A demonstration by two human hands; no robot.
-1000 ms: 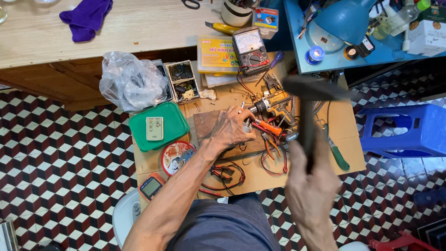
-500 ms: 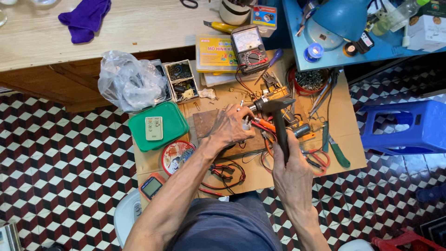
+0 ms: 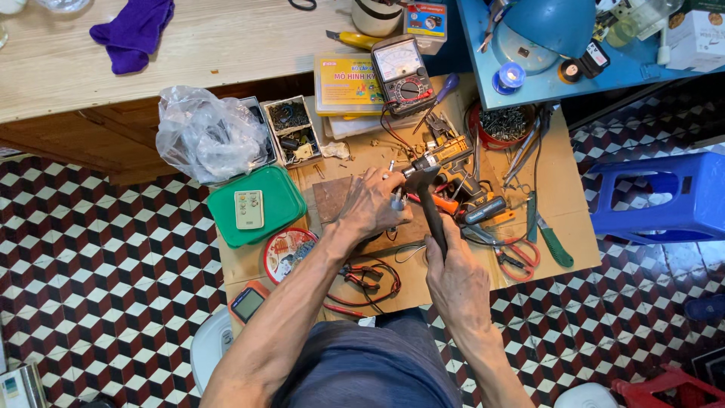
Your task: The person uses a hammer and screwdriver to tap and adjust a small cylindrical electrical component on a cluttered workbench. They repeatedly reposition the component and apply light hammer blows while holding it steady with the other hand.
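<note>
Right hand (image 3: 453, 276) grips a hammer (image 3: 423, 193) by its handle, head down at a small metal piece pinched in the left hand (image 3: 370, 208) on a wooden block (image 3: 332, 200) on the tabletop (image 3: 563, 193), so the pounding looks mid-course, unfinished.

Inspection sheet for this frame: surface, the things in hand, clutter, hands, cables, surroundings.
Surface: small wooden table, crowded.
Things in hand: hammer, head down by the left fingertips on a brown board.
Clutter: green tray, analog meter, plastic bag, red-handled scissors, pliers, green-handled tool.
Hands: right hand grips the hammer handle; left hand rests on the board, what it pinches cannot be told.
Cables: red and black leads near the front edge.
Surroundings: blue stool, checkered floor tiles, workbench.
</note>
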